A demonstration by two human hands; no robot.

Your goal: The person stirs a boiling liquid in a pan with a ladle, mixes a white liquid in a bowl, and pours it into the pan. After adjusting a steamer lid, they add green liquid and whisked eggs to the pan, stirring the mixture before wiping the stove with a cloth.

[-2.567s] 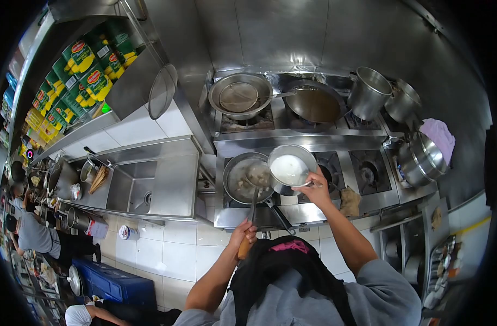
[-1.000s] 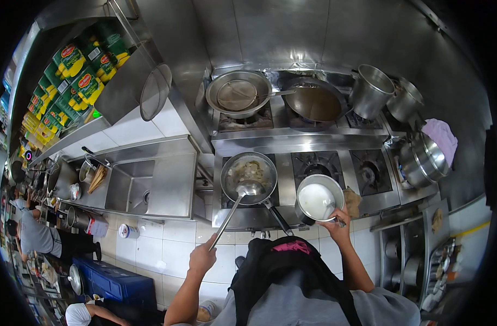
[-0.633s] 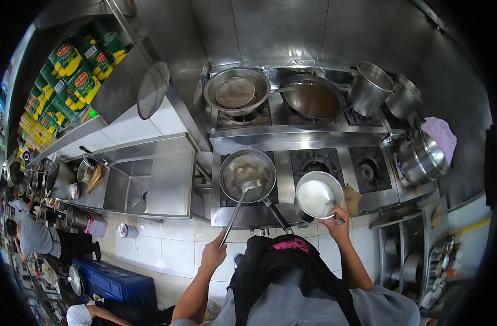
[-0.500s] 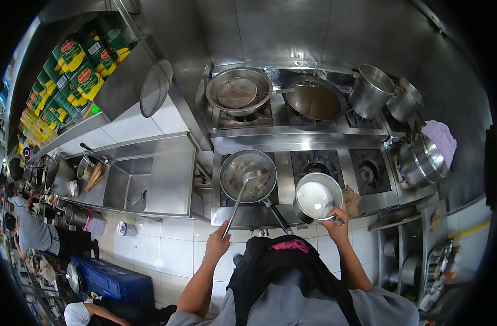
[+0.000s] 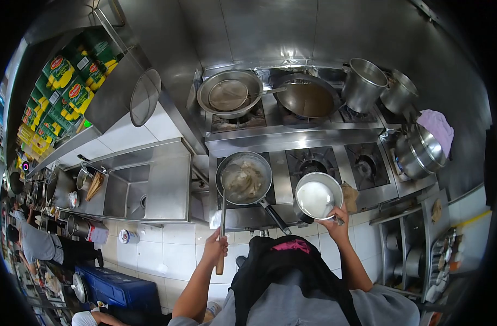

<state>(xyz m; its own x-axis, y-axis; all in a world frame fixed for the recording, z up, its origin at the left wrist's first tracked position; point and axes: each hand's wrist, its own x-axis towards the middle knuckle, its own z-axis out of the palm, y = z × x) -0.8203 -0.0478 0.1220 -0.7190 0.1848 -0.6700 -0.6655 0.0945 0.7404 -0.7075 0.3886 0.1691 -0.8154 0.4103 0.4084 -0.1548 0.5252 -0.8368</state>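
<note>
My left hand (image 5: 213, 249) is closed round the wooden handle of a long metal ladle (image 5: 223, 214). The ladle's far end is at the left inside wall of a frying pan (image 5: 266, 187), where I cannot make out its bowl. Pale pieces of food (image 5: 243, 179) lie in cloudy liquid in that pan, which rests on the front left burner. On the right, my right hand (image 5: 335, 221) grips the near right side of a metal pot (image 5: 299, 205) holding white liquid (image 5: 313, 198). A short metal handle end sticks out by its fingers.
Behind stand a wide bowl with a strainer (image 5: 228, 95), a wok of brown liquid (image 5: 308, 101) and tall pots (image 5: 364, 84). A black pan handle (image 5: 275, 217) juts toward me. Left is a sink (image 5: 126, 190); co-workers (image 5: 39, 242) stand farther left.
My left hand has drawn the ladle back and down, from the pan's middle to its left wall. Food pieces now show heaped mid-pan. My right hand and the pot have barely moved.
</note>
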